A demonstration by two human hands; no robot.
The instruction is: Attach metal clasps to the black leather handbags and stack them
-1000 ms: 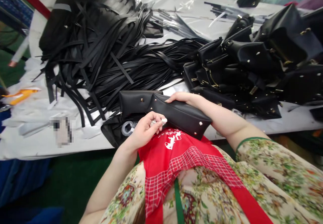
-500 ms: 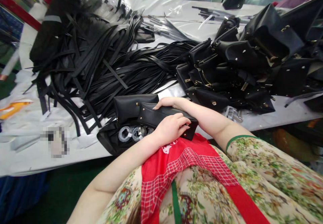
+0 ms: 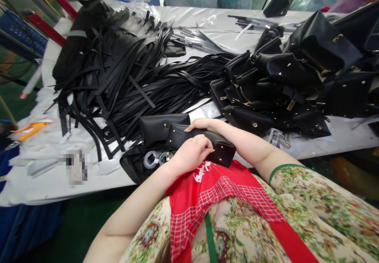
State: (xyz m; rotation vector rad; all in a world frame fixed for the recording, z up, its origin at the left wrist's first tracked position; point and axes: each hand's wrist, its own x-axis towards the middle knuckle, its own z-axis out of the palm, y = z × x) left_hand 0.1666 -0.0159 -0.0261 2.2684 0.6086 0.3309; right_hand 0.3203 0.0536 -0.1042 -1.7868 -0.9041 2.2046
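A small black leather handbag (image 3: 223, 146) lies on its side against my red apron, gold studs showing on the base. My right hand (image 3: 201, 124) reaches round its far side and grips it. Over the near side of the bag is my left hand (image 3: 194, 151), fingers curled together near the studded base; anything pinched in them is hidden. Just beyond, a second black bag (image 3: 162, 126) with a gold clasp lies at the table edge. Clear coiled straps (image 3: 151, 159) with a metal buckle rest on black material (image 3: 130, 164) beside my left wrist.
A big heap of black straps (image 3: 118, 69) spreads across the left and middle of the table. Many black bags (image 3: 266, 85) are piled at the right. Wrapped strips (image 3: 195, 38) lie behind, and an orange item (image 3: 32, 130) is at the far left.
My left hand has shifted slightly left over the bag, and its loosely spread fingers have curled in, uncovering more of the studded base. The right hand keeps its grip. The whole view has tilted slightly.
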